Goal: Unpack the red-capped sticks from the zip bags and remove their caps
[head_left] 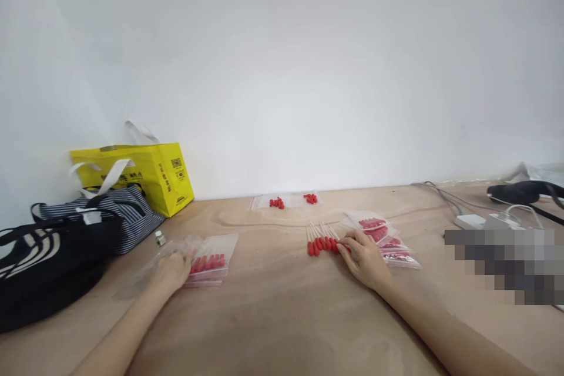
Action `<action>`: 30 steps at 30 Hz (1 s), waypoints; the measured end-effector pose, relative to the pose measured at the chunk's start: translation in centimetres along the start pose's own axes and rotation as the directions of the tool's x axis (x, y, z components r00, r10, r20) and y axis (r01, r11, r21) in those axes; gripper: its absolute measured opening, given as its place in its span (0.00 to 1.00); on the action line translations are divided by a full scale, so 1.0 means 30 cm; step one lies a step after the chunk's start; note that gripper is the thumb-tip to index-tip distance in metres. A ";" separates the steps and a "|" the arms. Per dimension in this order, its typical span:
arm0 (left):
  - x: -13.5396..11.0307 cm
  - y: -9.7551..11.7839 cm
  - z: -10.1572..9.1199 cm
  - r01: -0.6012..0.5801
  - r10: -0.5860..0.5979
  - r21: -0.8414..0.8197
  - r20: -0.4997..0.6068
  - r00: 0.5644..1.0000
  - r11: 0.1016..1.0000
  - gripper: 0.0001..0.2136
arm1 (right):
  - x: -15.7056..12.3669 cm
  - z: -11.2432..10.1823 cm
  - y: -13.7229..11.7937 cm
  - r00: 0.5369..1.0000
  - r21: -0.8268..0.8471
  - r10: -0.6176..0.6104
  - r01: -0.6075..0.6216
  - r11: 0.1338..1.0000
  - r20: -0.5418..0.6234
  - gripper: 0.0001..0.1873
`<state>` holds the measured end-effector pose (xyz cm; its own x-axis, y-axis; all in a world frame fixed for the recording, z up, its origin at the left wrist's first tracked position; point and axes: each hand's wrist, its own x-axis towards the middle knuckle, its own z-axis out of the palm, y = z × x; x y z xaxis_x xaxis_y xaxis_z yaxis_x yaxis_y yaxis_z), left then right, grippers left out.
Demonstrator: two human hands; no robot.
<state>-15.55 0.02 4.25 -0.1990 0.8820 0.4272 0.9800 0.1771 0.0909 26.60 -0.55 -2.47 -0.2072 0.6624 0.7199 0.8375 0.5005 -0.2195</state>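
Thin white sticks with red tips (322, 245) lie side by side in a row on the wooden table. At the row's right end my right hand (363, 258) is closed, with thumb and fingers pinched at a red tip. Beside that hand, clear zip bags (399, 255) holding more red-tipped sticks overlap in a pile. My left hand (171, 270) rests on the left with its fingers curled at crumpled clear plastic bags (152, 261). Touching it is a flat zip bag (227, 244) with a row of red pieces inside; part of this bag is hidden by the hand.
Against the wall lies another clear bag (293, 202) with two small groups of red pieces (277, 203). A small glass bottle (160, 239), a yellow bag (171, 179), a striped bag (138, 220) and a black bag (57, 270) stand left. Cables and a white power strip (471, 221) lie right.
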 end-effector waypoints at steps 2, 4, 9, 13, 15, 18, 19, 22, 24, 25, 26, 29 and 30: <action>-0.028 0.001 0.013 -0.167 0.167 0.077 -0.004 0.986 0.983 0.23 | 0.001 0.001 0.001 1.000 0.007 -0.017 0.017 1.000 -0.016 0.12; -0.051 0.024 0.010 -0.432 0.425 0.068 0.102 0.899 0.899 0.26 | 0.001 0.002 0.003 0.999 0.015 -0.031 0.031 0.999 -0.030 0.11; -0.064 0.090 0.015 -0.611 0.605 -0.084 0.301 0.737 0.787 0.19 | 0.000 0.002 0.002 0.998 0.024 -0.050 0.052 0.998 -0.047 0.09; -0.056 0.150 0.033 -0.623 0.632 -0.141 0.307 0.712 0.770 0.17 | -0.001 0.004 -0.002 0.997 0.017 -0.062 0.063 0.998 -0.053 0.08; -0.052 0.167 0.026 -0.610 0.635 -0.182 0.282 0.719 0.771 0.17 | 0.000 0.005 -0.002 0.996 0.015 -0.069 0.070 0.997 -0.056 0.08; -0.043 0.144 0.006 -0.583 0.632 -0.247 0.254 0.732 0.774 0.29 | 0.000 0.005 -0.001 0.995 0.016 -0.084 0.085 0.996 -0.056 0.08; -0.039 0.125 0.001 -0.571 0.627 -0.261 0.273 0.729 0.778 0.31 | 0.001 0.005 -0.001 0.994 0.019 -0.089 0.090 0.996 -0.056 0.08; -0.033 0.063 0.001 -0.530 0.598 -0.278 0.320 0.735 0.801 0.24 | 0.002 0.006 -0.002 0.993 0.029 -0.098 0.100 0.995 -0.060 0.08; -0.031 0.037 0.015 -0.538 0.601 -0.272 0.286 0.746 0.798 0.19 | 0.004 0.007 -0.003 0.992 0.038 -0.105 0.107 0.994 -0.065 0.08; -0.031 0.033 0.023 -0.559 0.615 -0.262 0.253 0.747 0.787 0.17 | 0.004 0.006 -0.004 0.992 0.043 -0.106 0.109 0.993 -0.069 0.08; -0.030 0.034 0.032 -0.588 0.635 -0.245 0.219 0.741 0.771 0.16 | 0.005 0.005 -0.005 0.992 0.048 -0.105 0.109 0.993 -0.072 0.08; -0.030 0.078 0.054 -0.692 0.716 -0.190 0.119 0.688 0.697 0.15 | 0.007 0.000 -0.012 0.990 0.064 -0.107 0.113 0.991 -0.090 0.07; -0.033 0.107 0.058 -0.720 0.738 -0.179 0.071 0.671 0.671 0.15 | 0.008 -0.001 -0.018 0.989 0.070 -0.112 0.119 0.990 -0.095 0.07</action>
<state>-12.20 0.49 2.55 0.5906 0.7532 0.2897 0.7998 -0.5942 -0.0855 26.12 -0.69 -2.17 -0.2507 0.5466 0.7990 0.7693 0.6135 -0.1783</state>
